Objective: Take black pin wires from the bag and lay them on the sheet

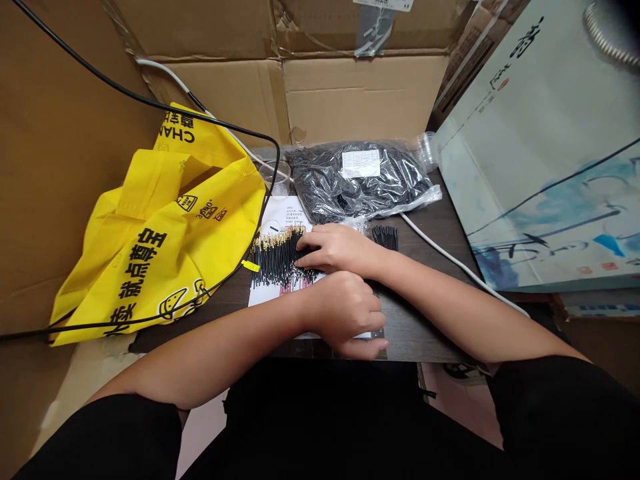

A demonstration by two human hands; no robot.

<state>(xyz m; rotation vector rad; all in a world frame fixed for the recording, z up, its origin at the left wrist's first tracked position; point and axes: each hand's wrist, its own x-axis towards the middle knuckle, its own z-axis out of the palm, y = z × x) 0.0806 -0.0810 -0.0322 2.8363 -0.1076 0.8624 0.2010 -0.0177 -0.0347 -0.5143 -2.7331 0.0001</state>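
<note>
A dense row of short black wires (pixel 273 257) with gold tips at the far end and bright ends nearer me lies across a white printed sheet (pixel 280 207). My right hand (pixel 333 250) reaches over the right end of this row. Its bent fingers close on the wires there and hide part of them. Just in front, my left hand (pixel 347 310) is curled, its fingers and thumb pointing right; what it holds, if anything, is hidden. Beyond my right wrist sits a smaller bundle of black wires (pixel 385 238). A small yellow tag (pixel 251 266) is at the row's left end.
Behind the sheet lies a clear plastic bag full of black wires (pixel 360 183) with a white label. A clear plastic cup (pixel 277 180) stands beside it. A yellow printed bag (pixel 185 220) covers the left, crossed by a black cable (pixel 240 125). Cardboard boxes (pixel 365 93) wall the back.
</note>
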